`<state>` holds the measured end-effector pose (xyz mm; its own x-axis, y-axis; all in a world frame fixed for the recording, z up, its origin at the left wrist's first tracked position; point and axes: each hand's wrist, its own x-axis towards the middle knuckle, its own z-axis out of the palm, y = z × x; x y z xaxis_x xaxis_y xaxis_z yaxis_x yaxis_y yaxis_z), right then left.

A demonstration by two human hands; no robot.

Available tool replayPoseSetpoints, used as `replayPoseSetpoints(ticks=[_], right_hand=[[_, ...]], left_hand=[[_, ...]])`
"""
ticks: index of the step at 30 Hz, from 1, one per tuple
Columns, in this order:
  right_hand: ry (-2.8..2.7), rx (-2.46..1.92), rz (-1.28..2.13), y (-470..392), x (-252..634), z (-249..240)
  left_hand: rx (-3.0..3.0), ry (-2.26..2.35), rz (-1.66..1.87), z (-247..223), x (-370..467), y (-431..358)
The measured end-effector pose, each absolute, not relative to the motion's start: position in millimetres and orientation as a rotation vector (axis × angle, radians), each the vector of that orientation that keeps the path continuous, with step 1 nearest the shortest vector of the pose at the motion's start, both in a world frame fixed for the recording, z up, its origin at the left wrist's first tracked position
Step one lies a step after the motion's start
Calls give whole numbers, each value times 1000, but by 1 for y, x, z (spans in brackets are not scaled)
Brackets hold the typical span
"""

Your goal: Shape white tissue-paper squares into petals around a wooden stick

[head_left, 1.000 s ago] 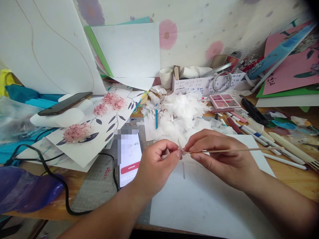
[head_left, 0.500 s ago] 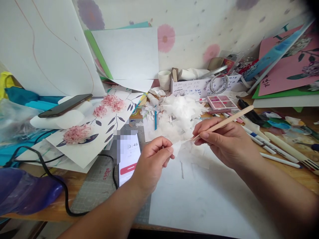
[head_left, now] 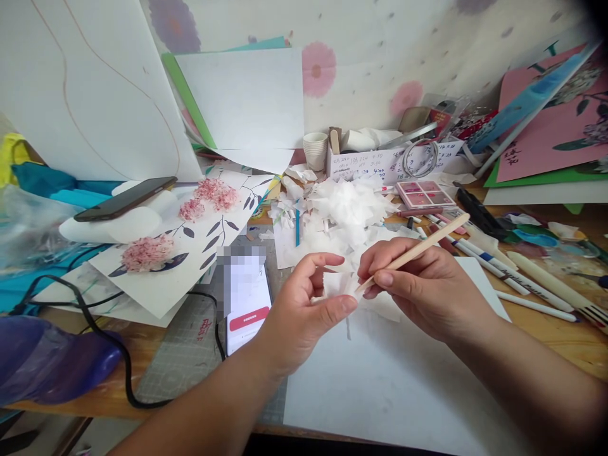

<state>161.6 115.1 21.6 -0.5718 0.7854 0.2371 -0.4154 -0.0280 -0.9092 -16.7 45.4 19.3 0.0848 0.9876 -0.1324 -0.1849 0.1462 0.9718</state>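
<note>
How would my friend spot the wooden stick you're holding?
Start at the big white sheet in front, then find the right hand above it. The stick slants up from its fingers; it is bare, pale wood, unlike the white pens beyond.

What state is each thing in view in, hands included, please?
Left hand: thumb and forefinger parted
Right hand: closed on wooden stick
Wooden stick: slanting
Paper cups: stacked
Lower phone: screen lit
Upper phone: lying on white rolls
White tissue pieces: heaped loosely
Palette: open or lidded, cannot tell
</note>
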Motion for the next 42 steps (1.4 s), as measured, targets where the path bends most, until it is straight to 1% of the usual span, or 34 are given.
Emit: replayPoseSetpoints(ticks=[5,9,17,25,42], right_hand=[[-1460,-345,1686,114,163,23],[-1536,-314,1622,112,164,28],[-1694,-323,1463,112,171,37],[-1614,-274,1490,112,171,32],[-1733,-288,1391,108,171,38]], left_hand=[[993,1076,1103,19,-17,46],[940,962,1080,20,-17,47],[897,861,1115,23,-17,47],[915,802,1137,22,-18,44],[939,765,1142,24,-18,43]])
